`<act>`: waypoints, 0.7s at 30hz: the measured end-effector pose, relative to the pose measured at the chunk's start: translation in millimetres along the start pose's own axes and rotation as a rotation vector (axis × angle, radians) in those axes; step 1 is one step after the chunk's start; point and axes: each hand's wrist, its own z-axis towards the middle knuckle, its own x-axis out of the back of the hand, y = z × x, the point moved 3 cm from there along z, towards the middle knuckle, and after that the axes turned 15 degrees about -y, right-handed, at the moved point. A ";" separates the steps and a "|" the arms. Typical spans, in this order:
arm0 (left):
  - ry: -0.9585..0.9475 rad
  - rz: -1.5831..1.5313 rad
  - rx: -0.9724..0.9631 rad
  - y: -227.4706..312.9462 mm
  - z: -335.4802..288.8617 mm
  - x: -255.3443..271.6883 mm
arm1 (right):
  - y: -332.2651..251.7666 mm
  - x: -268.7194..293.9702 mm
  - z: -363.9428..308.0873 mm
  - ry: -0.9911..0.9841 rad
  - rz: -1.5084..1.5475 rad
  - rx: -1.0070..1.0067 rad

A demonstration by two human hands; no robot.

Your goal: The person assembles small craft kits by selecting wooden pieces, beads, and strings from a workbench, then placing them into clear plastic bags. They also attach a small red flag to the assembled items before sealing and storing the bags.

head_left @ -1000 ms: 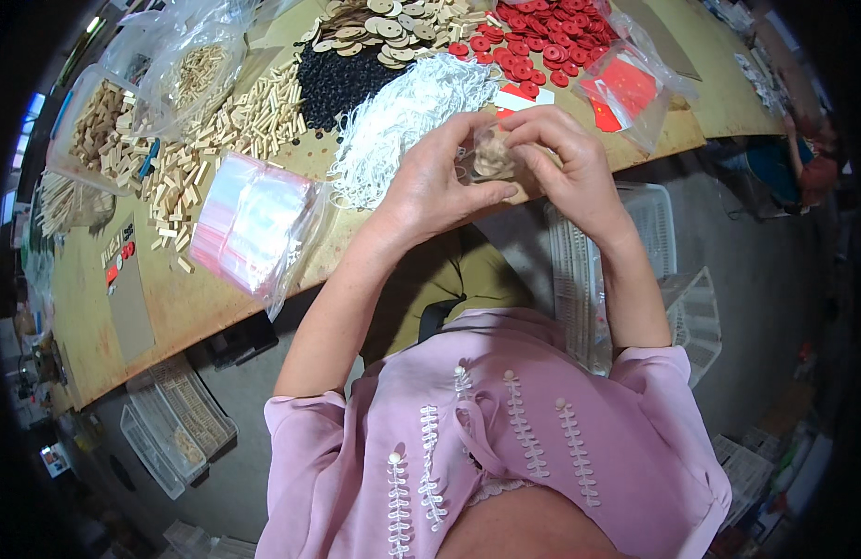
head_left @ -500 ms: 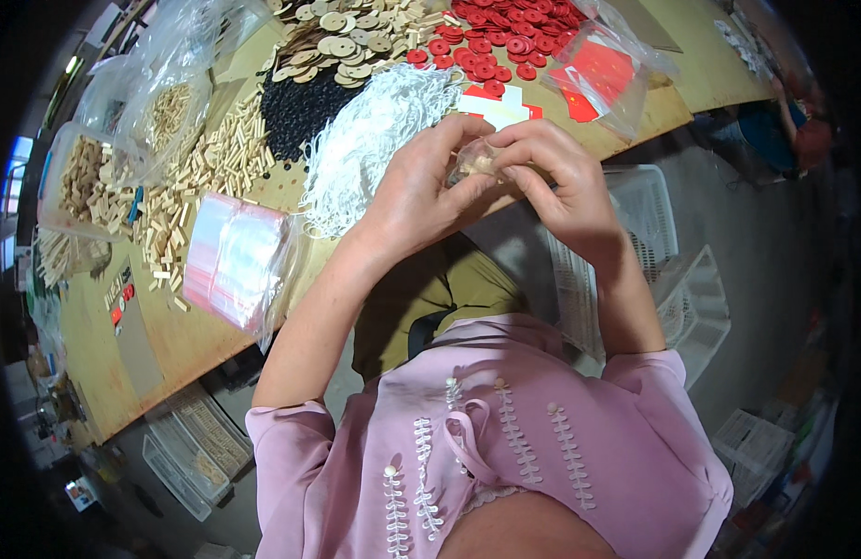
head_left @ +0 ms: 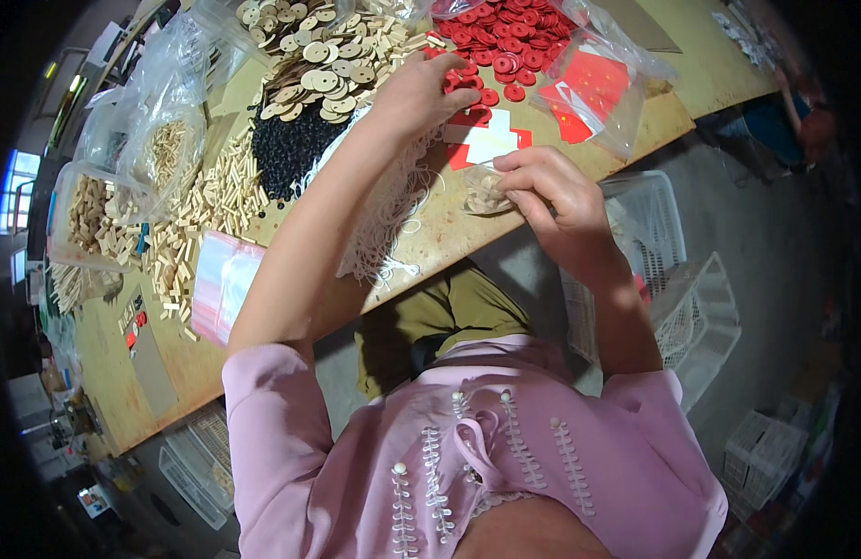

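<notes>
Across the worktop (head_left: 437,244) lie wooden discs (head_left: 330,63), black beads (head_left: 286,154) and white cords (head_left: 393,200). From where I stand, the left hand (head_left: 414,91) is over the red discs (head_left: 508,35), its fingers parted. The right hand (head_left: 563,197) pinches a clear bag (head_left: 475,183) of pale pieces (head_left: 487,197) in its fingers, at the worktop's edge beside some cards (head_left: 492,143).

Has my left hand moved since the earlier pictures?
Yes: your left hand has left the bag and moved forward to the red discs.
</notes>
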 end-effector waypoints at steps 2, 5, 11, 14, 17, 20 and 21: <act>-0.015 0.122 0.051 3.3 14.5 -7.0 | 2.3 0.6 1.3 -0.003 -0.009 0.003; 0.011 0.222 -0.020 -9.4 33.1 -25.8 | 4.4 -1.2 1.2 -0.008 -0.023 0.009; -0.077 0.020 -0.013 -24.0 38.5 -24.9 | 6.5 1.4 0.2 -0.014 -0.005 -0.018; -0.131 -0.057 -0.023 -32.3 40.2 -24.0 | 4.7 3.1 2.8 -0.023 0.018 -0.041; -0.152 -0.159 -0.083 -39.9 40.8 -23.3 | 3.4 1.7 5.7 -0.028 0.055 -0.051; -0.197 -0.178 -0.084 -24.6 29.5 -12.3 | 5.4 1.8 6.7 -0.037 0.067 -0.055; -0.156 -0.323 -0.141 -20.4 23.3 -6.4 | 5.2 1.6 6.9 -0.042 0.070 -0.055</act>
